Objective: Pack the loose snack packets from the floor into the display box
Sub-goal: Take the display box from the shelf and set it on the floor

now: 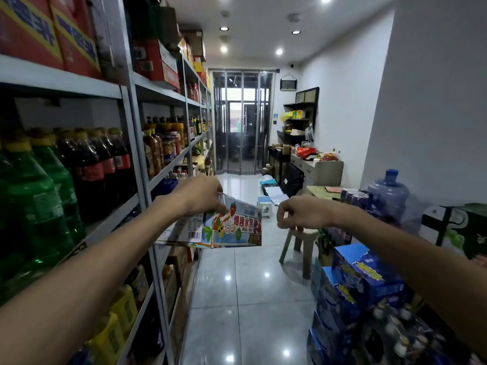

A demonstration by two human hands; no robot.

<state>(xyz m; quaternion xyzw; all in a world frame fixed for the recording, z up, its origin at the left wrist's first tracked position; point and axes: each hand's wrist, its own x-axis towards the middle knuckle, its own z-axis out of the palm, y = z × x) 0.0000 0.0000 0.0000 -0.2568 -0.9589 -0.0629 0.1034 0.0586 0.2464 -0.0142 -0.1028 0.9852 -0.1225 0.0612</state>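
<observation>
Left hand (200,196) is gripping the display box (224,227) by its top edge, holding it up in the aisle beside the shelving (131,101); fingers mostly hidden behind the card. Box interior isn't showing, contents can't tell. Right hand (297,212) is hanging loosely curled, apart from the box, w/ nothing visible in it. Floor (237,299) is showing bare tiles; stool (297,246) partly hidden behind the right wrist.

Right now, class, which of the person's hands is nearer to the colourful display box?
Left. The left hand grips the display box by its top edge; the right hand hangs apart to the box's right, fingers curled, not touching it.
</observation>
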